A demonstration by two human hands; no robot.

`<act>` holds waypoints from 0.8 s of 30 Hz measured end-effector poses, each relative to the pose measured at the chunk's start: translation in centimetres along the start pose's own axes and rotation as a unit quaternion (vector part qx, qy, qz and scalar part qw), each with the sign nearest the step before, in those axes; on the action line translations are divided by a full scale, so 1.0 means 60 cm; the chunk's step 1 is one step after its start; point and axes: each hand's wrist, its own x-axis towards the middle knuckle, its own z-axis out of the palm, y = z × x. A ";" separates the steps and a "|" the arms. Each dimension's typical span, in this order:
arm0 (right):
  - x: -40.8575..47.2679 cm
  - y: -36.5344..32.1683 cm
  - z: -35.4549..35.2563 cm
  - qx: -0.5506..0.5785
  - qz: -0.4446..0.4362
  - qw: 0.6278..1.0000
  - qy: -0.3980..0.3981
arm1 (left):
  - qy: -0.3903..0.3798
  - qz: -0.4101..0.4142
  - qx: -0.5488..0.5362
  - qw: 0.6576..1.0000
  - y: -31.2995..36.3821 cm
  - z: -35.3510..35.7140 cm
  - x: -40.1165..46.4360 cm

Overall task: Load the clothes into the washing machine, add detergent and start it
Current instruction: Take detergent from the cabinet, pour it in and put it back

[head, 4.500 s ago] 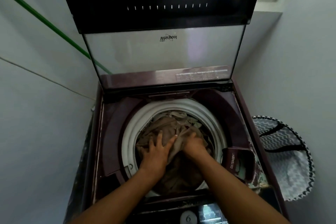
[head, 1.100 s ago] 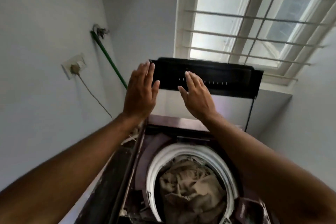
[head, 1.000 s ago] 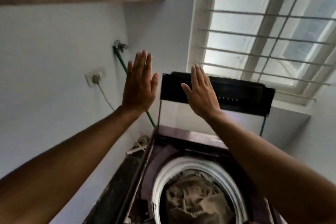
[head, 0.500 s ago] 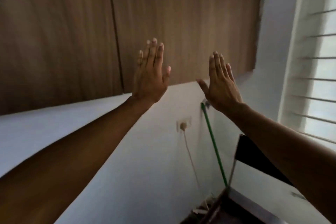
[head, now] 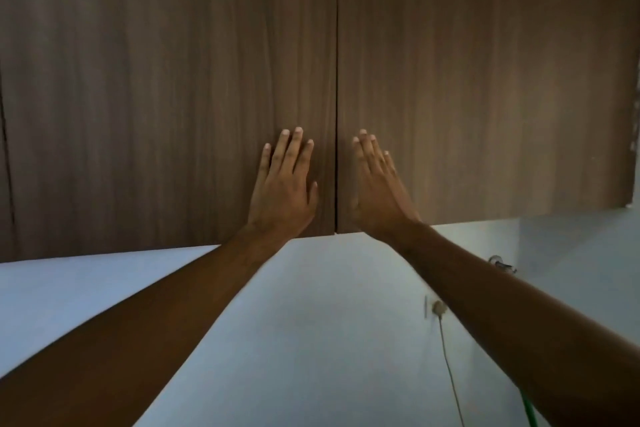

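Overhead, two flat-fronted doors of a wall cabinet (head: 450,80) are met by both hands: the left hand (head: 282,191) is laid with straight, spread fingers on the left door (head: 173,80), just beside the dark seam (head: 336,114) where the doors meet, while the right hand (head: 375,191) is held edge-on with straight fingers just on the other side of that seam; whether it touches the wood cannot be told. Nothing is gripped by either hand. No handle or knob is seen, so the doors are judged to be push-release or edge-pulled; a press placed too near the seam might fail to spring a door, or a door might swing out toward the head. A matte, brown wood-grain laminate is shown, with straight vertical grain and square lower edges. Below the seam, a smooth pale wall (head: 311,322) is seen, with a socket (head: 439,308) and thin cord (head: 450,374). The washing machine, clothes and detergent are out of view.
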 end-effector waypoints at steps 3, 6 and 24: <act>0.010 -0.035 0.033 0.035 -0.046 0.997 -0.041 | -0.016 0.018 0.052 0.998 -0.016 0.021 -0.004; 0.015 -0.054 0.079 0.040 -0.052 0.996 -0.055 | -0.026 0.015 0.087 0.996 -0.009 0.036 0.000; 0.010 -0.043 0.045 0.103 -0.025 0.989 -0.101 | -0.123 -0.019 0.207 0.970 0.052 0.020 -0.018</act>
